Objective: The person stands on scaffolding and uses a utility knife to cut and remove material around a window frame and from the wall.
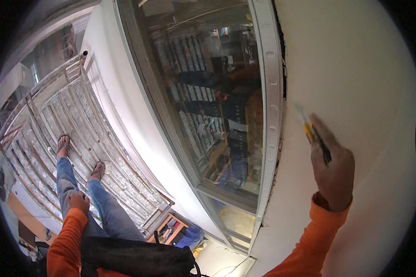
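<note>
In my right hand (332, 171) is a yellow-and-black knife-like tool (309, 129), its pale blade blurred beside the cream wall (370, 78). Just left of the tool runs a metal window frame (272, 111) with a ragged dark gap along its outer edge. The dark glass (208, 115) reflects railings and limbs. My left hand (77, 203) rests on my jeans-clad leg (108, 207), fingers curled; whether they hold anything is hidden. A black bag (134, 258) lies across my lap.
My sandalled feet (97, 171) are on a platform of metal slats (64, 111), edged by rails. A white sill band (120, 69) runs beside the window. Below are a wooden shelf (171, 226) with small items, a blue plastic bundle (189, 237) and loose wires (235, 267).
</note>
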{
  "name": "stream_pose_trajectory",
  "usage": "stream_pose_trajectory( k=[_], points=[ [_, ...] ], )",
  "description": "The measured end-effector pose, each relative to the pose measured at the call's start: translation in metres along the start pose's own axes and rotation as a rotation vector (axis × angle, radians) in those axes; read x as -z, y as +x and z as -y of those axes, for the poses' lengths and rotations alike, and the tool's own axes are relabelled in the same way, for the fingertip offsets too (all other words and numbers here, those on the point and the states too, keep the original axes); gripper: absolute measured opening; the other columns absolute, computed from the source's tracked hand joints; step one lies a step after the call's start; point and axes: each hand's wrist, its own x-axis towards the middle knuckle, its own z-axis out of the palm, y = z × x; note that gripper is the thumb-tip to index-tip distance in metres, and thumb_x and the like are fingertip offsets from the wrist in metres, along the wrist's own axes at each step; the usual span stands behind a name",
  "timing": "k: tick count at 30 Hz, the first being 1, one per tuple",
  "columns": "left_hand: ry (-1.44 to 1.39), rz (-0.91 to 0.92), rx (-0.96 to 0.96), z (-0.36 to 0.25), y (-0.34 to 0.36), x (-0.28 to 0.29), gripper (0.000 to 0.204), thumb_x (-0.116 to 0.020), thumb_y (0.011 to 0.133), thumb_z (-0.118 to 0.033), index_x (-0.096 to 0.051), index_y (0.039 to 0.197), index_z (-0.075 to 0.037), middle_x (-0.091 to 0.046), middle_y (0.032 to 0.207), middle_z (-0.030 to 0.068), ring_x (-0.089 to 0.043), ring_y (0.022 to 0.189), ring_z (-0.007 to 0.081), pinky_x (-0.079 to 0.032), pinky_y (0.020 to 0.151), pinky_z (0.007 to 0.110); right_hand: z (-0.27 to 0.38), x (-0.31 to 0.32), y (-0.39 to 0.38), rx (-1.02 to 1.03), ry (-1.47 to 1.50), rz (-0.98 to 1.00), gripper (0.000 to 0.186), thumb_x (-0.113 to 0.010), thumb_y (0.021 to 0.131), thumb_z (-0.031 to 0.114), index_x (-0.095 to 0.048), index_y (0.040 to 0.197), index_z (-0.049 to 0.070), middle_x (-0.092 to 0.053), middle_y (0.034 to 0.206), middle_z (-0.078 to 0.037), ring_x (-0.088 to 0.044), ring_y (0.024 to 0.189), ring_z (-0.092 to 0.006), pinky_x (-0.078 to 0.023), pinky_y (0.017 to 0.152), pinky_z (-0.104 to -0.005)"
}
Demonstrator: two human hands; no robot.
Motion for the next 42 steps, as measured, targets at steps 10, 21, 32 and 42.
stream_pose_trajectory(
  k=[10,21,32,42],
  points=[
    [0.020,-0.013,-0.007,-0.004,0.003,0.008,0.029,-0.060,0.089,-0.033,-0.070,0.102,-0.009,-0.070,0.110,0.0124,-0.060,0.113,0.0304,-0.030,0.107,0.052,-0.044,-0.049,-0.028,0.151,0.008,-0.062,0.047,-0.059,0.088,0.007,-0.062,0.134,0.011,-0.058,0.066,-0.013,-0.048,0.051,-0.0139,-0.046,0.053,-0.0300],
    [0.038,-0.075,-0.040,-0.006,0.002,0.005,0.027,-0.062,0.086,-0.032,-0.072,0.097,-0.009,-0.071,0.103,0.0121,-0.063,0.108,0.0305,-0.033,0.105,0.052,-0.046,-0.122,-0.098,-0.545,0.751,-0.234,0.019,-0.065,0.093,0.012,-0.060,0.106,-0.001,-0.057,0.079,-0.002,-0.053,0.062,-0.0076,-0.047,0.056,-0.0247],
    [0.057,-0.053,-0.051,0.000,-0.003,0.011,0.031,-0.059,0.086,-0.035,-0.074,0.094,-0.009,-0.072,0.103,0.0140,-0.065,0.104,0.0305,-0.036,0.100,0.049,0.039,-0.164,-0.059,-0.195,0.609,-0.482,0.044,-0.061,0.098,0.021,-0.048,0.132,-0.004,-0.050,0.138,-0.021,-0.055,0.125,-0.0315,-0.042,0.107,-0.0403],
    [-0.003,0.016,-0.081,0.007,0.014,-0.006,0.039,-0.056,0.084,-0.044,-0.074,0.098,-0.013,-0.071,0.103,0.0165,-0.065,0.104,0.0372,-0.041,0.097,0.055,0.000,-0.157,-0.043,-0.386,1.364,-0.791,0.035,-0.064,0.096,0.030,-0.047,0.112,0.005,-0.060,0.102,-0.009,-0.062,0.080,-0.0172,-0.054,0.076,-0.0312]
  ],
)
